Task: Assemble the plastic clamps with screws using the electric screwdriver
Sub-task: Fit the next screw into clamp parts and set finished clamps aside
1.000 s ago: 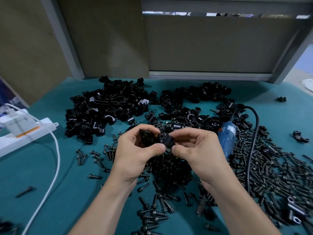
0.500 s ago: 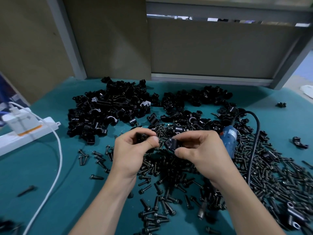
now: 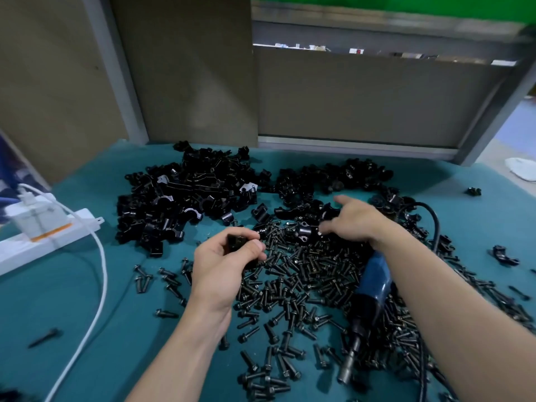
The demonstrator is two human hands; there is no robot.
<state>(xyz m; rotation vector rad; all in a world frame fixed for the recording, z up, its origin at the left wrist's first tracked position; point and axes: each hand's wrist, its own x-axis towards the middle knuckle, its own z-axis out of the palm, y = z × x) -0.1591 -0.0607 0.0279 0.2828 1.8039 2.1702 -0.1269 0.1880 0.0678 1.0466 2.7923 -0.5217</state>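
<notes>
We see a teal table (image 3: 72,329) strewn with a heap of black plastic clamps (image 3: 185,198) and loose screws (image 3: 293,282). The blue electric screwdriver (image 3: 374,282) lies among the screws, under the right forearm. The right hand (image 3: 353,219), blurred, spreads loose fingers over clamps. The left hand (image 3: 223,268) pinches one clamp piece (image 3: 237,240).

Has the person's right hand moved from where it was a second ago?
Yes. The right hand has drawn apart from the left hand, reaching farther out past the blue screwdriver toward the clamp pile.
</notes>
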